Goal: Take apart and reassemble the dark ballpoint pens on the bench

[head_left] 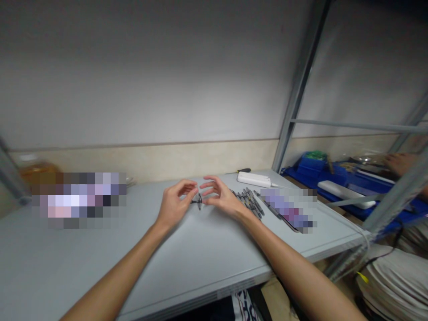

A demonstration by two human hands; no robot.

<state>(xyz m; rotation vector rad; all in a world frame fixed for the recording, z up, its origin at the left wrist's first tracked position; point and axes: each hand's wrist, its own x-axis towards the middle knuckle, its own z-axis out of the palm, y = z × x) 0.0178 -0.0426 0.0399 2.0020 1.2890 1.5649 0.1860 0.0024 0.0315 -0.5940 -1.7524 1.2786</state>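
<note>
Above the grey table (174, 267), my left hand (176, 203) is closed, its thumb and fingertips pinching a small dark piece (199, 203). That piece resembles a pen part, but its exact kind is too blurred to make out. Just to its right is my right hand (221, 198), fingers curved and spread apart. Its lower fingertips come close to the dark piece; whether they touch it I cannot tell. Several dark grey pens (252, 203) lie side by side on the table, partly behind my right hand and wrist.
A white power strip (254, 179) lies at the back, with a dark-handled screwdriver (244, 170) behind it. Blurred-out items sit left and right. Beyond the metal frame post (297, 89), another person's hand (403, 164) is over a blue surface (354, 180) with assorted things.
</note>
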